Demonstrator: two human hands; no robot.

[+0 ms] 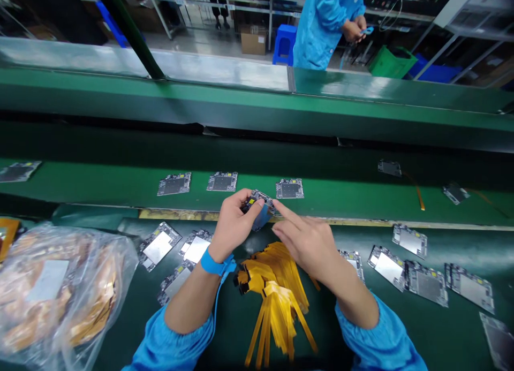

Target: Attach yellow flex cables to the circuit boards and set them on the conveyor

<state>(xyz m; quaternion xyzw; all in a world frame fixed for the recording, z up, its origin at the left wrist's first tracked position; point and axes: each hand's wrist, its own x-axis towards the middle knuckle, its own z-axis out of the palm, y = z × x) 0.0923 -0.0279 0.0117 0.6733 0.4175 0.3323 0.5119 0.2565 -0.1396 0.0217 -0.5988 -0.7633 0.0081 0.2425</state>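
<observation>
Just above the far edge of the bench surface (433, 333), about midway along the part I can see, the person's left hand (235, 224) grasps a circuit board (263, 196), thumb on top, with a blue strap (212, 263) round the wrist. The right hand (307, 242) is at the board's other side: its forefinger reaches the right end, the other fingers loosely bent, and I cannot tell from here whether it grips anything. Something blue (262, 219) shows under the board; what it is I can't make out.

The board looks light, thin and stiff to me, and its small parts could be knocked or scratched, so I would take it by its outer edges. Below the hands, toward the near edge, lies a fanned bundle of yellow ribbons (283, 269); these seem light, soft and slippery, easily creased, best lifted singly by an end. A clear plastic bag (80, 253) lies to the left, and spare boards (409, 240) are spread to the right. Beyond the far edge, a green belt (100, 181) carries other boards (223, 182), and a co-worker in a blue coat (325, 23) stands farther off
</observation>
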